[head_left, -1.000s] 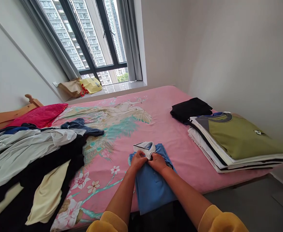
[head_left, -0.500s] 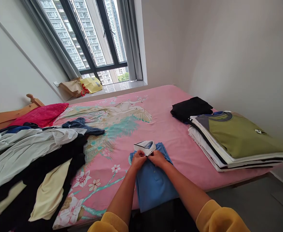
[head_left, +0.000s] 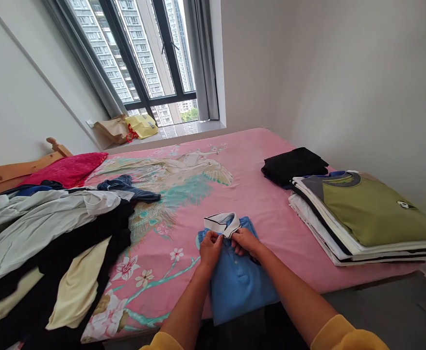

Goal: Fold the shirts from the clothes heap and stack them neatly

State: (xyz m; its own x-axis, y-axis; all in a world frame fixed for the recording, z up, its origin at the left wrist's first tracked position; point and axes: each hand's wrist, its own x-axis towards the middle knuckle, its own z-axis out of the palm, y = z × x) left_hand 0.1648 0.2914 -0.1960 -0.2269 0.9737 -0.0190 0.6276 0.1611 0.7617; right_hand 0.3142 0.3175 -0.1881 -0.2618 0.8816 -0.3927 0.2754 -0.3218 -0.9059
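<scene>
A folded blue polo shirt [head_left: 240, 284] lies at the bed's near edge, its white collar [head_left: 215, 224] with a dark stripe pointing away from me. My left hand [head_left: 211, 248] pinches the left side of the collar opening. On the opposite side, my right hand [head_left: 245, 241] grips the collar's right tip, fingers curled under. Both hands are closed, close together at the neckline. Below them the placket buttons show on the shirt front.
A loose heap of clothes [head_left: 52, 223] covers the bed's left side, beside a red pillow [head_left: 67, 168]. At the right stand a stack of folded shirts [head_left: 373, 209] and folded black clothing [head_left: 295, 165]. Paper bags [head_left: 142, 126] sit on the windowsill.
My right hand has shifted slightly right with the collar tip, and the collar front looks more spread. The shirt's lower part sits a little further right in view, which has also shifted slightly.
</scene>
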